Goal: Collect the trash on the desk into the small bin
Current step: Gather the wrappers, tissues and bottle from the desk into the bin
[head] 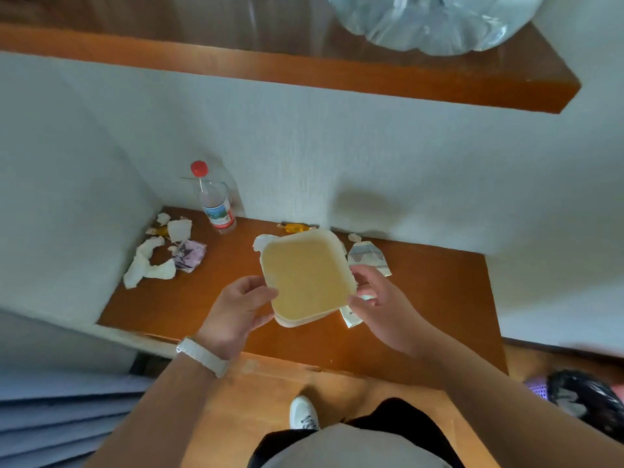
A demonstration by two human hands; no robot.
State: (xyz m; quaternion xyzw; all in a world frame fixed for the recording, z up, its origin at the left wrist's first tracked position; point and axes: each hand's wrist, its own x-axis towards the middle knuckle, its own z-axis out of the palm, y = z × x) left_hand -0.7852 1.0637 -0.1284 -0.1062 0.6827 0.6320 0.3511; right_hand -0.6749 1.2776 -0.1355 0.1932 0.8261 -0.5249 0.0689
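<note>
I hold a small beige square bin (305, 278) above the middle of the wooden desk (439, 298), its opening facing me and nothing showing inside. My left hand (236, 309) grips its lower left edge. My right hand (385, 309) pinches its right corner between thumb and fingers. Crumpled white tissues (145, 265), a purple wrapper (190, 255) and a yellow candy wrapper (160, 230) lie at the desk's left. Another yellow candy (295, 227) lies behind the bin. A folded paper carton (369, 260) and a paper scrap (351, 319) lie to its right, partly hidden.
A red-capped plastic bottle (216, 204) stands at the back left against the wall. A wooden shelf (337, 72) overhangs the desk, with a clear plastic bag (432, 21) on it. A black-bagged container (591, 400) sits on the floor at the right.
</note>
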